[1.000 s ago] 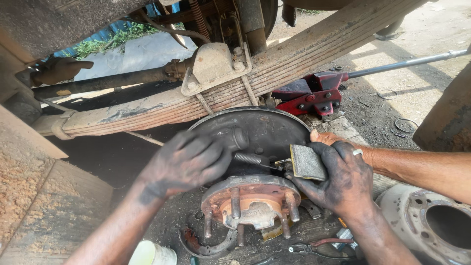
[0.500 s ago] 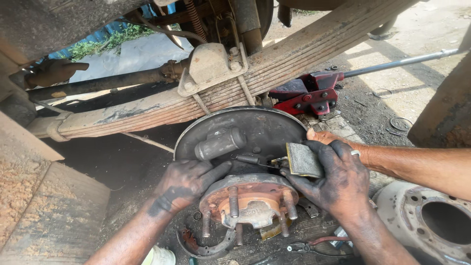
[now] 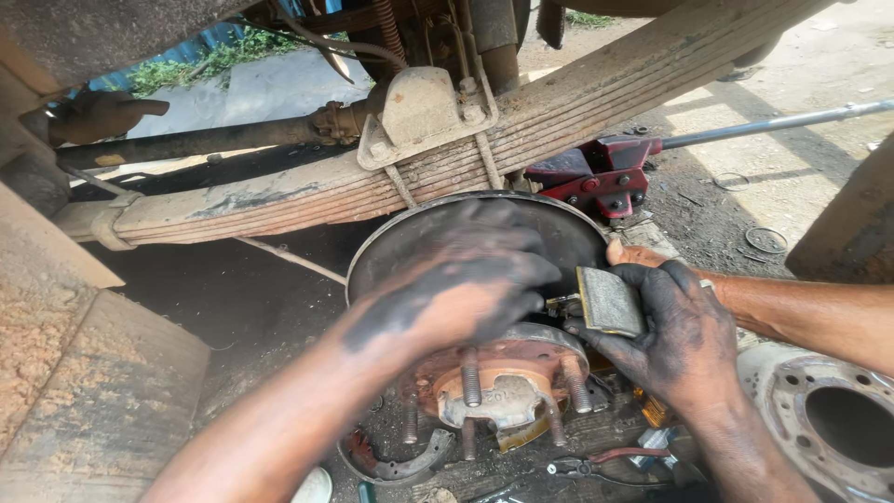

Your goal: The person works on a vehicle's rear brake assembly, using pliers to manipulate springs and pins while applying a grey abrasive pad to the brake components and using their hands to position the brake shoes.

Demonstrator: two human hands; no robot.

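My left hand [image 3: 466, 279] lay spread on the backplate [image 3: 410, 242], while my right hand [image 3: 666, 331], at three o'clock, clamped a grey pad [image 3: 610, 300].

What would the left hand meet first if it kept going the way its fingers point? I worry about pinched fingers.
Probably the grey brake pad that the right hand holds: the left hand lies across the brake backing plate, fingers pointing right toward it. Motion blur leaves depth unclear.

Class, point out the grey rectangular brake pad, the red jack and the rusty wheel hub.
grey rectangular brake pad [image 3: 610, 300], head view, flat face.
red jack [image 3: 596, 172], head view, body.
rusty wheel hub [image 3: 507, 368], head view, flange.
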